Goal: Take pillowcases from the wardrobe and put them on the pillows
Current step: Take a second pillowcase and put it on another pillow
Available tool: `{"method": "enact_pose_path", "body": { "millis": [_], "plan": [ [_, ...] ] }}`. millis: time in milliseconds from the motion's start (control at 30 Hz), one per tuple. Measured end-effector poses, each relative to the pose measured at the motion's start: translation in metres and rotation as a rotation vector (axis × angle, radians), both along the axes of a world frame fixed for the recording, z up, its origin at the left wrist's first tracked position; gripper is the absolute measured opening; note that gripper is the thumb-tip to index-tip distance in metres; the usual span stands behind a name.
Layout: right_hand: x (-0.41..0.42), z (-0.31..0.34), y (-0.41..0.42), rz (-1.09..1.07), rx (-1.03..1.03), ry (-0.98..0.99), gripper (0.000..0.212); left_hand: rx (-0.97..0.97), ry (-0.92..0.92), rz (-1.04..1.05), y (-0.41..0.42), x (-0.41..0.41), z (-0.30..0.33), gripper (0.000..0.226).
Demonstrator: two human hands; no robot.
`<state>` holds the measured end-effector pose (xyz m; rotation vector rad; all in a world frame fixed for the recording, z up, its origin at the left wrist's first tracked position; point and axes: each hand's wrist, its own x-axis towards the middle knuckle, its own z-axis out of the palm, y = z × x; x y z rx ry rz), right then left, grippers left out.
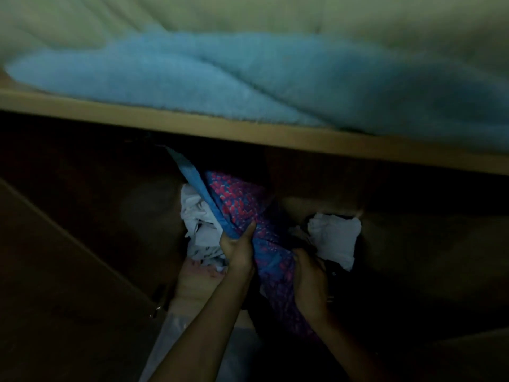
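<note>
Left hand point(237, 250) is gripping the blue border of a patterned pillowcase point(242, 205), thumb lying up along the fabric and fingers curled round the edge from behind. Right hand point(309, 277) is clutching the same cloth lower down, fingers wrapped into the bunched material; individual fingertips are lost in shadow. Both forearms are reaching up from the bottom of the view into a dark wardrobe compartment.

Pillowcase is showing a blue ground with red-pink speckling and a plain blue band along one side. It is stretching diagonally from just under the shelf, between the two hands, and trailing down toward the lower edge of the view. It is sitting partly inside the compartment, below the shelf.

Just left of the pillowcase, touching it, crumpled white cloth point(197, 216) is lying in a heap. Another white bundle point(334, 239) is resting to the right, near the right hand but apart from it. Pale pinkish fabric point(192, 282) is showing beneath the left wrist.

Wooden shelf point(248, 133) is crossing the view on a slant above the hands. A fluffy light-blue blanket point(220, 75) is lying on it, overhanging the front edge at right, with pale greenish bedding point(275, 15) stacked behind and above. Wardrobe door point(68, 285) is standing open at lower left, very dim.
</note>
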<state>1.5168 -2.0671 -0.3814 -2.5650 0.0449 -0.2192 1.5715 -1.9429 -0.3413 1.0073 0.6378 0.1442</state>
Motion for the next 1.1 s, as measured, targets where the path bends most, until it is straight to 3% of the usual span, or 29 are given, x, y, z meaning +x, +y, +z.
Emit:
{"method": "enact_pose_path", "body": {
  "millis": [100, 233, 367, 567, 667, 733, 800, 900, 1000, 1100],
  "plan": [
    [-0.024, 0.038, 0.003, -0.011, 0.080, 0.035, 0.016, -0.055, 0.035, 0.012, 0.006, -0.024, 0.031, 0.033],
    [-0.061, 0.105, 0.008, 0.050, -0.039, 0.082, 0.022, -0.084, 0.136, 0.014, 0.012, -0.067, 0.089, 0.011],
    [-0.096, 0.161, 0.007, 0.129, -0.123, 0.125, 0.020, -0.073, 0.304, -0.030, 0.013, -0.107, 0.135, 0.037],
    [-0.140, 0.212, 0.013, 0.087, -0.231, 0.072, 0.021, -0.127, 0.472, -0.242, 0.016, -0.143, 0.169, 0.046],
    [-0.172, 0.225, 0.032, 0.103, -0.171, 0.025, 0.051, -0.116, 0.509, -0.371, 0.032, -0.161, 0.158, 0.055],
    [-0.192, 0.225, 0.044, 0.133, -0.223, 0.123, 0.081, -0.102, 0.530, -0.465, 0.035, -0.173, 0.158, 0.052],
    [-0.208, 0.221, 0.051, 0.107, -0.314, 0.273, 0.091, -0.116, 0.575, -0.498, 0.031, -0.183, 0.165, 0.052],
    [-0.228, 0.225, 0.054, 0.037, -0.373, 0.402, 0.076, -0.059, 0.593, -0.470, 0.028, -0.204, 0.173, 0.050],
    [-0.247, 0.241, 0.046, -0.008, -0.348, 0.338, 0.056, -0.069, 0.545, -0.592, 0.029, -0.225, 0.188, 0.045],
    [-0.264, 0.261, 0.033, -0.036, -0.290, 0.260, 0.050, 0.063, 0.403, -0.562, 0.034, -0.242, 0.214, 0.031]
  ]
}}
